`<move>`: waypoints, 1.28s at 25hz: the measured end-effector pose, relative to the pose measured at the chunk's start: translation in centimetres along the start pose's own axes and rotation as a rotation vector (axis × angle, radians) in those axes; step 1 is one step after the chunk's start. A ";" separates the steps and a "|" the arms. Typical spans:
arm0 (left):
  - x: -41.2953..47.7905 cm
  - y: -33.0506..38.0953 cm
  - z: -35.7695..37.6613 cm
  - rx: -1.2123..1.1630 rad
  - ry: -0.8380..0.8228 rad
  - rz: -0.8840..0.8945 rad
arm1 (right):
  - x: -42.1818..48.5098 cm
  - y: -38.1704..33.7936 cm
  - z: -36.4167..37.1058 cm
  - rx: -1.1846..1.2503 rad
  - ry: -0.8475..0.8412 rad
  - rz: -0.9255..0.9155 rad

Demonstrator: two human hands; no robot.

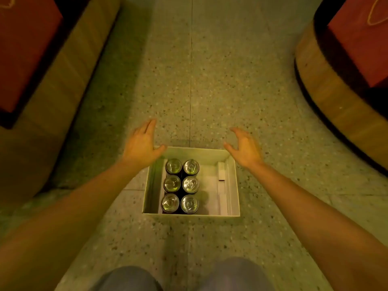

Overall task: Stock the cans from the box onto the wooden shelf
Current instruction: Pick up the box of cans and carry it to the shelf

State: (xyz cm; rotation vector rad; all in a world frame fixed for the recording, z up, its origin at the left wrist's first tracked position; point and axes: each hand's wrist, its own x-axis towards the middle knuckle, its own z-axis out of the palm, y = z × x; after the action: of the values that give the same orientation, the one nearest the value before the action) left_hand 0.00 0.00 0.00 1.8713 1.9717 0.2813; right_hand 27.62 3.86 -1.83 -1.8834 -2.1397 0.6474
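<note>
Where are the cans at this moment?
Head view: six cans stand upright, two columns of three, in the left half of the white box on the floor, with the left hand and right hand at its far corners.

- I read the box (149,192) as plain off-white, inside and out.
- The cans (190,184) show me silver tops over near-black bodies.
- The floor (220,80) is grey-green with fine dark and pale speckles.
- The left wooden stand (63,80) and the right wooden stand (321,95) are tan with streaky grain and black edges.
- Each carries a red panel (25,49).
- The person's trousers (128,279) look grey-blue to me.
</note>
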 end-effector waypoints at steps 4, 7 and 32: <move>-2.1 -3.1 6.0 -0.070 -0.013 -0.080 | -3.1 4.2 5.2 0.075 0.045 0.182; -3.4 -4.9 9.6 -0.102 0.011 -0.131 | -4.9 7.0 8.8 0.135 0.019 0.309; -3.8 -5.0 11.2 -0.624 0.061 -0.210 | -5.2 7.1 10.0 0.497 0.123 0.318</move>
State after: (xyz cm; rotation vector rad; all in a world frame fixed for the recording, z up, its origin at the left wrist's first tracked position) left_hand 0.25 -5.59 -11.58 1.2627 1.8136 0.7913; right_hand 30.32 -2.48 -13.28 -1.9191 -1.4388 0.9873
